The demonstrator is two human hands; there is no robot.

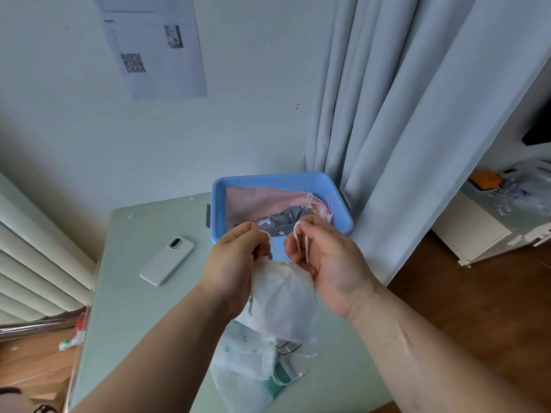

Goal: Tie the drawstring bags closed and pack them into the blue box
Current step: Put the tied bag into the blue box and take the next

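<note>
fingers (316, 229) of the left hand (232, 263) and right hand (331, 257) are pinching the drawstrings (298, 238) of a white bag (280, 296) over a pale green table (143, 308) holding a phone (167, 260) and blue box (280, 181), grey curtains (402, 99) hanging alongside.

The box (217, 204) sits at the far right corner of the table (143, 317) with two bags (253, 201) lying inside it, and the curtain (402, 144) hangs just behind it and to its right. The phone (167, 260) lies toward the table's left edge, well apart from the box. I hold a bag (283, 302) above the middle of the table, my left hand (235, 269) on its left and my right hand (331, 263) on its right, each pinching its cord (298, 238) above it, and more bags (247, 365) lie heaped below, toward the near edge.
</note>
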